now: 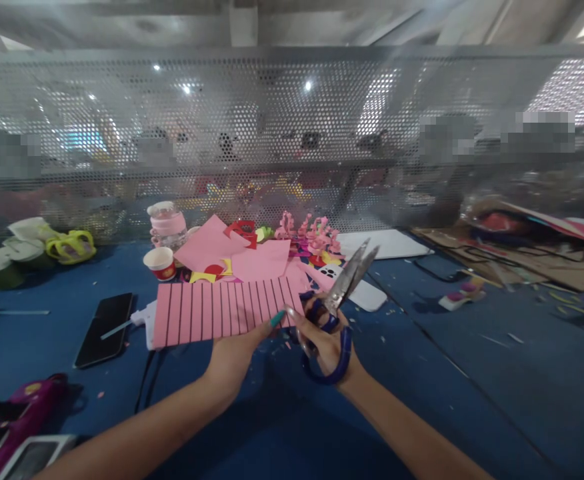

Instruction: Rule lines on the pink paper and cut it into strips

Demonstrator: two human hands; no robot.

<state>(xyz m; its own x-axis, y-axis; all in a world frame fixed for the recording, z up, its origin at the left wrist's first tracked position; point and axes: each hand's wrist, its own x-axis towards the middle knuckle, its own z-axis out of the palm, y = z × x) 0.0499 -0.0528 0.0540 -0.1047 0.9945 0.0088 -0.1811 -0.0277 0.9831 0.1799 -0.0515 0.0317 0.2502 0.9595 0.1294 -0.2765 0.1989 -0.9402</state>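
Your left hand point(235, 353) pinches the lower right edge of the pink paper sheet ruled with dark lines point(222, 310), held above the blue table point(472, 373). Your right hand point(325, 340) grips the blue-handled steel scissors point(339, 300), blades slightly parted beside that edge: follow one line squarely. A black phone point(105, 327) lies left; pink scraps point(237, 257) crowd behind.

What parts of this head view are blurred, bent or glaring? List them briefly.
Head view: the mesh screen bows like a wide-angle lens, with bright light spots glaring through it and pixelated patches behind; the right edge smears, blurring the cardboard; the middle is sharper, showing the pink lined paper in the left hand and the scissors in the right hand.
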